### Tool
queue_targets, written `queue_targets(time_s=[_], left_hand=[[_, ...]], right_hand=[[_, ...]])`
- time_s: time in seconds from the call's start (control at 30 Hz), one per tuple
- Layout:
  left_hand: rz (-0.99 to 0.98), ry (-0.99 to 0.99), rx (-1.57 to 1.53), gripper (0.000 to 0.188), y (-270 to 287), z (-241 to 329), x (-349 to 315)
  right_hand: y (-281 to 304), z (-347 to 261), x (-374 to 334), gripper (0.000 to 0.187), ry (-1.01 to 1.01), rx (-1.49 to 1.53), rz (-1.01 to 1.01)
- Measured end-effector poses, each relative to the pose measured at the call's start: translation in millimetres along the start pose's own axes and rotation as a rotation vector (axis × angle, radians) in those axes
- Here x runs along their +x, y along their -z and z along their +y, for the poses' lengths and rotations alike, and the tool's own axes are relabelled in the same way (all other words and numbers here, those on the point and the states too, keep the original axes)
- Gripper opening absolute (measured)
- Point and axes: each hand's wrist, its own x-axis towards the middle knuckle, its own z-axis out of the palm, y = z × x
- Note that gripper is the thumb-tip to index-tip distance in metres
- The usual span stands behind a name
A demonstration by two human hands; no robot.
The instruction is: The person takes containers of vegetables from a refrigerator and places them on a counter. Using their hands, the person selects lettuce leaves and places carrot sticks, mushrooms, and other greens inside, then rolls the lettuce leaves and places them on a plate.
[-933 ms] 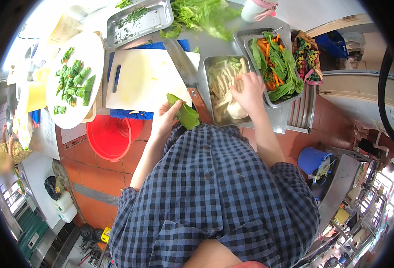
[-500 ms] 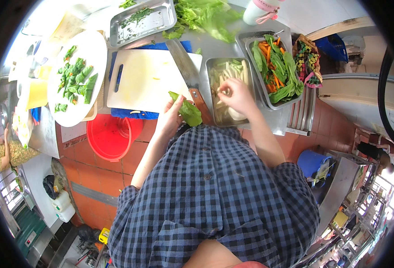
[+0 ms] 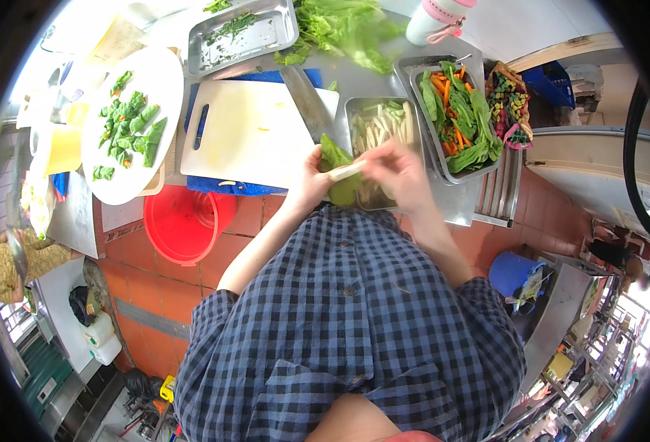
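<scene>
My left hand [image 3: 309, 179] is closed on a green leaf [image 3: 344, 194], in front of the cutting board's near right corner. My right hand [image 3: 401, 177], slightly blurred, pinches a pale vegetable strip [image 3: 345, 172] and lays it across the leaf. Beneath that hand is a metal tray [image 3: 348, 110] of similar pale strips [image 3: 376, 124]. A broad-bladed knife [image 3: 306, 101] lies over the right edge of the white cutting board [image 3: 240, 136]; its handle is hidden behind the leaf and hands. To the right, another metal tray [image 3: 463, 179] holds carrot strips [image 3: 449, 96] and green leaves [image 3: 476, 121].
An oval white plate [image 3: 108, 188] with green leafy rolls [image 3: 130, 121] stands at left. Behind the board are a metal tray [image 3: 281, 46] of chopped greens and loose lettuce [image 3: 347, 29]. A bottle [image 3: 428, 26] stands far right. Below the table edge is a red bucket [image 3: 189, 247].
My right hand has lifted a pale strip from the tray and brought it left to the leaf. My left hand has moved right with the leaf, which now stands more upright.
</scene>
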Motion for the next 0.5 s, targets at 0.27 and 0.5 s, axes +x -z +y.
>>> queue_targets(time_s=[0.27, 0.5], left_hand=[[-0.149, -0.047, -0.010, 0.030, -6, 12, -2], [-0.203, 0.099, -0.139, 0.026, 8, 1, 0]], right_hand=[[9, 16, 3, 0.011, 0.172, -0.537, 0.087], [9, 18, 10, 0.010, 0.193, -0.616, 0.007]])
